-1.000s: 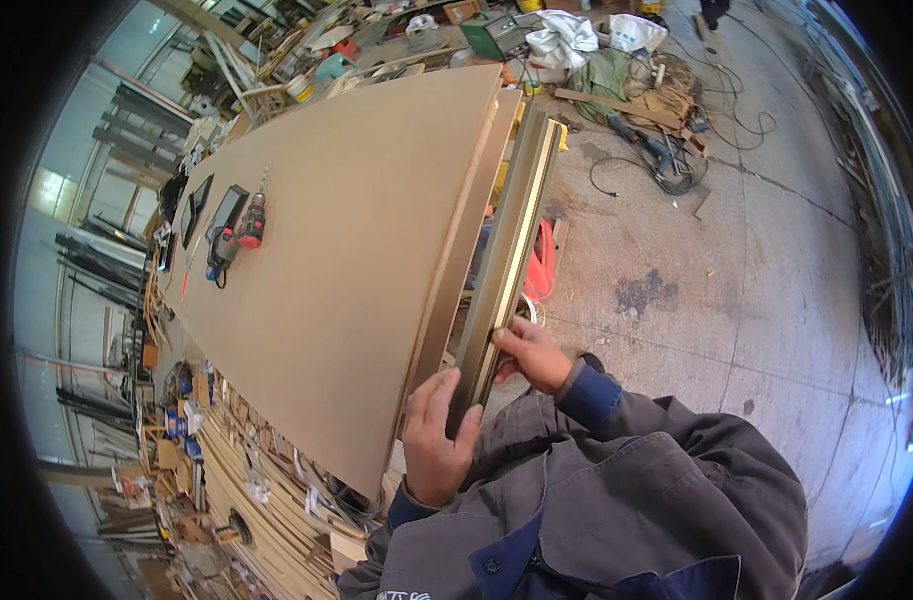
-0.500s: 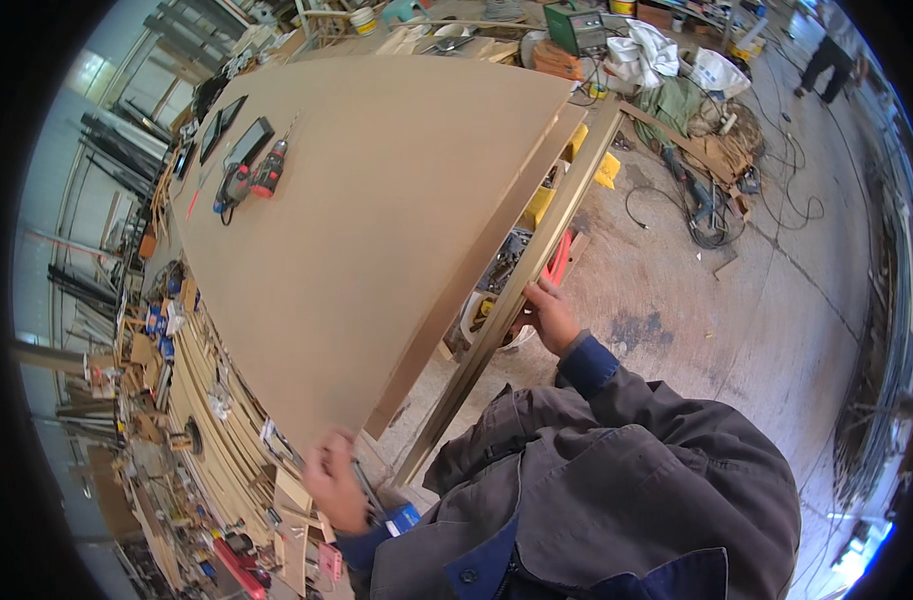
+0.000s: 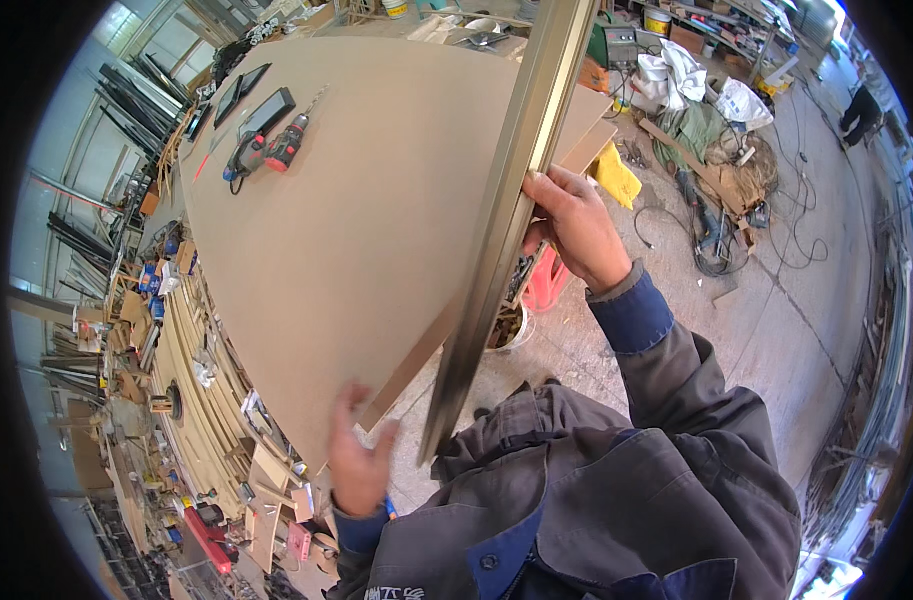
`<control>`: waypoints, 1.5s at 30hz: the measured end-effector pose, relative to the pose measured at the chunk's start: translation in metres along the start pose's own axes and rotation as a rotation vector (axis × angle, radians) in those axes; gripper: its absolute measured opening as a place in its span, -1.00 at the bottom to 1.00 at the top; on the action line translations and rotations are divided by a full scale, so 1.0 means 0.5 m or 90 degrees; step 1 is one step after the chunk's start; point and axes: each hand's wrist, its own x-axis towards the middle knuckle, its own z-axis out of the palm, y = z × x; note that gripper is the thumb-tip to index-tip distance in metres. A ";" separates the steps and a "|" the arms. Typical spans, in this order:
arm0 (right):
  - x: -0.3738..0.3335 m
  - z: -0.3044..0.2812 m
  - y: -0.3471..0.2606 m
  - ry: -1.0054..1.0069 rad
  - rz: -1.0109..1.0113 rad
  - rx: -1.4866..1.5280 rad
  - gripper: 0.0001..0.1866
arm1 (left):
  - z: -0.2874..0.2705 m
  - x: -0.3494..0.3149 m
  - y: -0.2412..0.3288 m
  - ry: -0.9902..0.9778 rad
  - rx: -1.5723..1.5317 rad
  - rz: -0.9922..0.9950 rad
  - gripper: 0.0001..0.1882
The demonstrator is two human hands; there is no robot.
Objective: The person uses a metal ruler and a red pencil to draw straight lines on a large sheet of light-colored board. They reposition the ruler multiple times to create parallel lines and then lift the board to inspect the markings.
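A long bronze-coloured metal profile [image 3: 497, 220] slants upward past the right side of a large tan board [image 3: 377, 190]. My right hand [image 3: 579, 228] is closed on the profile's right side, thumb against its face. Its lower end hangs in front of my jacket. By the board's near corner, my left hand [image 3: 362, 460] is raised and somewhat blurred, holding nothing, with thumb and fingers apart. Toward the far left of the board lie a red and black cordless drill [image 3: 289, 143], a second power tool [image 3: 247, 158] beside it and a dark flat case [image 3: 270, 110].
Under the board's right edge stand a white bucket [image 3: 514, 328] and a red plastic thing [image 3: 547, 280]. A yellow cloth-like piece [image 3: 617, 177] is farther right. Cables and an angle grinder [image 3: 707, 215] lie on the floor. Long wooden strips [image 3: 202, 400] and scraps crowd the left.
My right hand has lifted the metal profile up and toward me, so it now crosses over the board's right edge. My left hand has shifted slightly right, its fingers now spread.
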 end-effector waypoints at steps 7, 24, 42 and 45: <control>0.059 0.008 0.040 -0.009 0.083 0.087 -0.60 | 0.043 0.004 0.000 0.011 0.020 -0.141 -0.67; 0.107 -0.137 0.124 0.115 0.129 -0.076 -0.45 | 0.007 -0.026 -0.100 -0.034 -0.316 -0.337 -0.67; 0.160 -0.156 0.160 0.071 0.227 0.091 -0.56 | 0.151 -0.014 -0.252 0.383 -0.859 -0.328 -0.61; 0.158 -0.121 0.175 0.031 0.183 0.076 -0.59 | 0.146 -0.006 -0.255 0.365 -0.875 -0.323 -0.61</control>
